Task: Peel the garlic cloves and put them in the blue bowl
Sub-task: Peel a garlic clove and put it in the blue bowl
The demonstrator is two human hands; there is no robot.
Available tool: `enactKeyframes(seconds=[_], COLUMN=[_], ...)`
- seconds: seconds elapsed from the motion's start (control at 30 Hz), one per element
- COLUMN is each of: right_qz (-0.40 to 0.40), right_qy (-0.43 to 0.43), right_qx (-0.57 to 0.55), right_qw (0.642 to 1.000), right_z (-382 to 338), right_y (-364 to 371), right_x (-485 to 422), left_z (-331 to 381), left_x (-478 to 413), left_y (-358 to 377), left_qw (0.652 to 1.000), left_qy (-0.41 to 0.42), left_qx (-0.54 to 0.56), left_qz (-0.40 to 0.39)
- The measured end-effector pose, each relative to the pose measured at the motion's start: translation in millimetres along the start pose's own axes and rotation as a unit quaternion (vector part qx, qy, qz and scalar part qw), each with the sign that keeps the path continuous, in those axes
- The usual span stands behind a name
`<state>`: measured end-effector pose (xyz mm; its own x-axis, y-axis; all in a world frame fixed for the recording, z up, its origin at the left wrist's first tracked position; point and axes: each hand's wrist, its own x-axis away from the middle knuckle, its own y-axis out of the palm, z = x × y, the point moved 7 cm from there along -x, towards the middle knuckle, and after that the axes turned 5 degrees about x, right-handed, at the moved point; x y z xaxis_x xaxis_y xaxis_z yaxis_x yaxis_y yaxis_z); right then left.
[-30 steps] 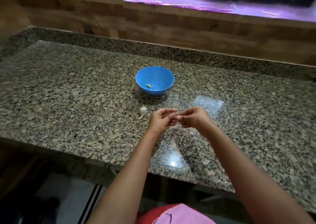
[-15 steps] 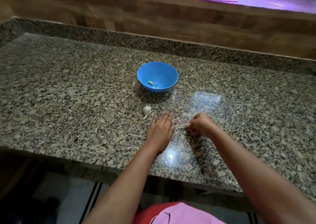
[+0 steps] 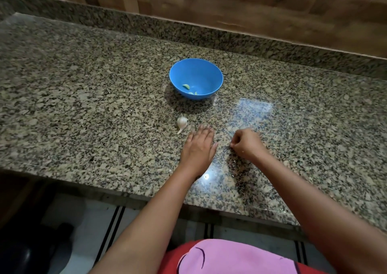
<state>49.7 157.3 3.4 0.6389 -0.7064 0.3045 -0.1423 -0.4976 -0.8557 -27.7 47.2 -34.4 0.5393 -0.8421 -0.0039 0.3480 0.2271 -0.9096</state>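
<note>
The blue bowl (image 3: 211,72) stands on the granite counter (image 3: 83,98) and holds a few peeled, pale green garlic cloves (image 3: 186,86). One unpeeled white garlic clove (image 3: 181,123) lies in front of the bowl. My left hand (image 3: 199,148) lies flat on the counter, palm down and fingers straight, its fingertips just right of that clove without touching it. My right hand (image 3: 245,143) rests on the counter beside it with fingers curled and thumb against the forefinger. Nothing shows between those fingers.
A raised granite ledge (image 3: 209,33) and a wood-look wall (image 3: 230,5) close off the back of the counter. The counter's front edge (image 3: 129,196) runs just below my forearms, with the floor beneath it.
Both hands came down from working together in the air to the counter. My left hand opened flat; my right hand stayed curled. The view tilted downward.
</note>
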Motion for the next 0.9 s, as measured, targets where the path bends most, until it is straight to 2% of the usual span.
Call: enactKeyframes(seconds=[0.3,0.33,0.4,0.43,0.47,0.53,0.63,0.7,0.77,0.9], right_qz=[-0.030,-0.041,-0.071,-0.084,-0.095,-0.118,-0.144,-0.144,-0.129,-0.093], right_qy=[-0.010,-0.004,0.031,0.058,0.083,0.106,0.103,0.096,0.087,0.077], right_qx=[0.052,0.028,-0.109,-0.210,-0.319,-0.489,-0.600,-0.638,-0.669,-0.704], right_qw=[0.998,0.999,0.991,0.972,0.939,0.858,0.780,0.750,0.727,0.699], right_z=[-11.0,-6.5,10.0,19.1,25.3,27.5,19.4,12.9,9.8,4.6], right_y=[3.2,4.8,6.5,6.7,7.3,11.4,18.8,20.4,20.5,18.3], right_x=[-2.7,-3.1,1.1,4.7,10.1,19.5,28.7,31.9,33.6,35.3], left_z=[1.6,1.0,0.9,1.7,2.4,2.5,1.6,4.8,9.7,16.7], left_x=[0.1,-0.2,1.4,2.8,4.1,3.0,-0.8,-1.6,-1.4,-2.9], left_y=[1.2,0.8,-1.2,-4.4,-7.5,-12.1,-21.1,-25.7,-26.8,-27.6], left_qw=[1.000,1.000,0.998,0.995,0.990,0.978,0.942,0.885,0.838,0.793], left_qy=[0.007,0.010,0.028,0.037,0.043,0.035,-0.028,-0.073,-0.083,-0.091], left_qx=[-0.002,0.006,0.036,0.065,0.103,0.178,0.322,0.455,0.536,0.599], left_qz=[-0.006,0.001,0.034,0.060,0.081,0.101,0.094,0.069,0.059,0.062])
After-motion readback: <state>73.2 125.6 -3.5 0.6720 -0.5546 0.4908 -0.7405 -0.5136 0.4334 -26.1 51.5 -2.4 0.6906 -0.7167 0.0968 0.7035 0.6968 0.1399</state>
